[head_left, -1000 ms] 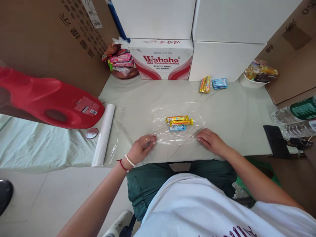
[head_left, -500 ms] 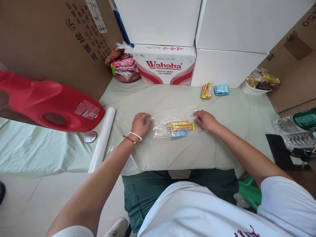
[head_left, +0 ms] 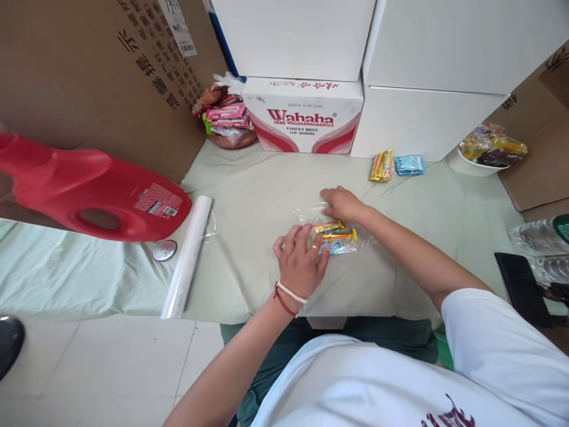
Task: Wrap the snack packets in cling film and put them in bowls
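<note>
Red jug [head_left: 89, 190]: on its side, far left. Film roll [head_left: 186, 256]: just beside it, at the cloth's edge. Left hand [head_left: 301, 261]: palm down, fingers spread, gripping nothing, pressing clear film [head_left: 306, 214] onto the snack bars [head_left: 338, 235] at mid-table. Right hand [head_left: 340, 203]: flat, unclenched, pinning the film's far edge, apparently to keep it taut. Spare packets [head_left: 384, 165]: beyond, untouched.

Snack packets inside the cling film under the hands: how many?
3. One yellow bar lies farthest, a second yellow bar beside it, and a blue packet nearest the person. The left hand covers their left ends, so another could be hidden.
</note>
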Motion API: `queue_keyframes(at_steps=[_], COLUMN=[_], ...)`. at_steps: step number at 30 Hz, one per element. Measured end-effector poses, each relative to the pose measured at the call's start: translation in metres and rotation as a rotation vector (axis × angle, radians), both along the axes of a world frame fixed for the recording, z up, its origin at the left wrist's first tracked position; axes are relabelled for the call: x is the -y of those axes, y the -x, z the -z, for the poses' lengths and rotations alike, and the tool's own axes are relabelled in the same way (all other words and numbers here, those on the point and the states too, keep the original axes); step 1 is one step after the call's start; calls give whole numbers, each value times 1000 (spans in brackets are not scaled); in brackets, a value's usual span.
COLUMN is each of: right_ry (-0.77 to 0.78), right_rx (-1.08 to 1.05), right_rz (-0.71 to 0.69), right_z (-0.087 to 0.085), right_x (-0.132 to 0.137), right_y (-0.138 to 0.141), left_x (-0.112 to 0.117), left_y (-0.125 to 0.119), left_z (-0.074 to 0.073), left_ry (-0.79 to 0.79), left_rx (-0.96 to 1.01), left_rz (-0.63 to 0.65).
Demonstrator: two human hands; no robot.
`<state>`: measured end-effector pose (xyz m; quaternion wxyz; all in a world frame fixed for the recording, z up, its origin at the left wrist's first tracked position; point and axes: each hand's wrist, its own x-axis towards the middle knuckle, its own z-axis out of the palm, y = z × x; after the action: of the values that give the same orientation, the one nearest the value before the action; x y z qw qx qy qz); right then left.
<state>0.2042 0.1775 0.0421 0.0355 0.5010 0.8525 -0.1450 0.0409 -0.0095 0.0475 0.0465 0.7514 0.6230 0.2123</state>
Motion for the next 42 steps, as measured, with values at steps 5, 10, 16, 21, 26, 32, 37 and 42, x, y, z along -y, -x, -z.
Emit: queue_keyframes(at_steps=[5,10,16,21,26,32,37,42], right_ry=[116,32,74,-52,-151,-155,-161,-174], right_rx=[-56,-245,-282,-2,127,157,165,150], right_rz=[22,-70,-406,-446,-447,-424,-412,-405], right_z=[-9,-19,-14,-6,-10,-15,-15,-10], right_x=[0,14,66,105,116,121,125,126], right_y=[1,-11,-29,-27,-16,-6,-3,-4], left_x=[-35,-50,-68,-75,-71,-75,-100,-118], left_y=[6,23,45,61,56,42,37,39], left_z=[29,37,35,38,26,17,14,10], left_ry=[42,246,384,413,438,466,562,651], left_rx=[184,403,657,883,1098,1133,961,530], left_rz=[-290,-517,-552,-549,-490,-480,-528,-431])
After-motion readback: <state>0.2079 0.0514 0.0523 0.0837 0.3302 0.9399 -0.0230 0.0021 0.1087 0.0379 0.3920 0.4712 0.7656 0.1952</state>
